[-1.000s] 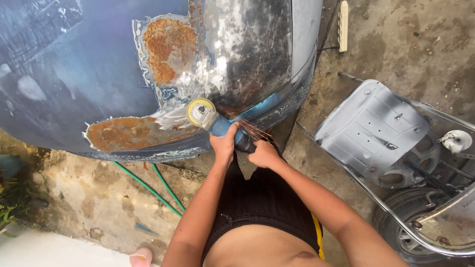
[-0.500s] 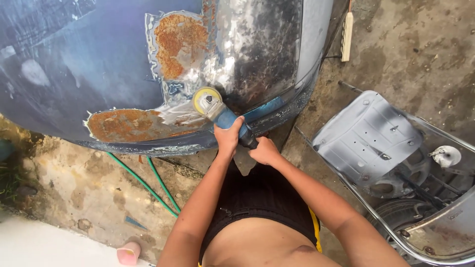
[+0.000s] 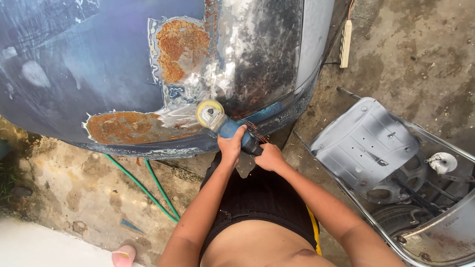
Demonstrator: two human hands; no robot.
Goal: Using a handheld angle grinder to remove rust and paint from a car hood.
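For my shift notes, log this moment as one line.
left hand: grips blue angle grinder body | right hand: grips its rear | yellow disc: at bare metal on dark blue car panel | rust patch: beside disc

Single view only, worn on the head, aimed steeply down past the bare torso and both forearms. Close to the left hand [image 3: 231, 147] and right hand [image 3: 269, 157], centred just below mid-frame. Upper frame filled by the blue car body panel [image 3: 99, 74] ahead; concrete ground [image 3: 415, 59] to the right. No second view for overlap.
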